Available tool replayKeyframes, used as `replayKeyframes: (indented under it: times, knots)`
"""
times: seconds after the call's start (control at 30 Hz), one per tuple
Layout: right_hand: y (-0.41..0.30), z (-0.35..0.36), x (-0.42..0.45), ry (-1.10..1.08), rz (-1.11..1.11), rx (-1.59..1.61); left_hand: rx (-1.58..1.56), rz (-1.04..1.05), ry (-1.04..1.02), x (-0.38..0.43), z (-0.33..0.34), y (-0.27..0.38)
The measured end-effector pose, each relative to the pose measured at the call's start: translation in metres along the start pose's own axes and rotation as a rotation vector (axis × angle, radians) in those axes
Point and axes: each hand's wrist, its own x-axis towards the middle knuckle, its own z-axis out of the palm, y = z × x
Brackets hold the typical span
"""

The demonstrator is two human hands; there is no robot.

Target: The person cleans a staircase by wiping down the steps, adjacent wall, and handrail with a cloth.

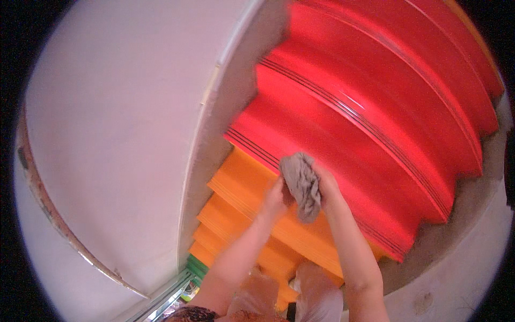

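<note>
A crumpled grey cloth (302, 185) is bunched between my two hands, out in front of my body. My left hand (278, 196) grips its left side, with the fingers partly hidden behind the folds. On the other side my right hand (326, 183) holds the cloth's right edge. Below and beyond it is a staircase with red steps (318, 116) above and orange steps (229, 177) lower down. The cloth hangs over the border between the two colours, apart from the treads as far as I can see.
A pale wall (116, 120) with a grey skirting band (225, 104) runs along the left. Another grey band (462, 197) borders the stairs on the right. Dark grooved strips (314, 86) line the step edges. My legs (318, 290) stand on the orange steps. Green (196, 265) shows at lower left.
</note>
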Motion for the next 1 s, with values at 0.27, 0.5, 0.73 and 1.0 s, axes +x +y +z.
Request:
replayKeyframes:
  times: [0.27,0.5,0.73,1.0]
  knots:
    - [-0.103,-0.020,0.018,0.574,-1.130,-1.545,-0.510,0.009,-0.513,-0.064,-0.009,0.067]
    - [-0.130,-0.091,0.041,0.882,-0.818,-2.001,-0.069,0.201,-0.086,-0.147,0.055,0.173]
    - [-0.136,-0.102,0.052,0.893,-0.871,-2.027,0.149,0.476,-0.023,-0.194,0.110,0.244]
    - [-0.116,0.043,-0.020,-0.030,-1.107,-1.360,0.050,0.529,-0.131,-0.228,0.123,0.243]
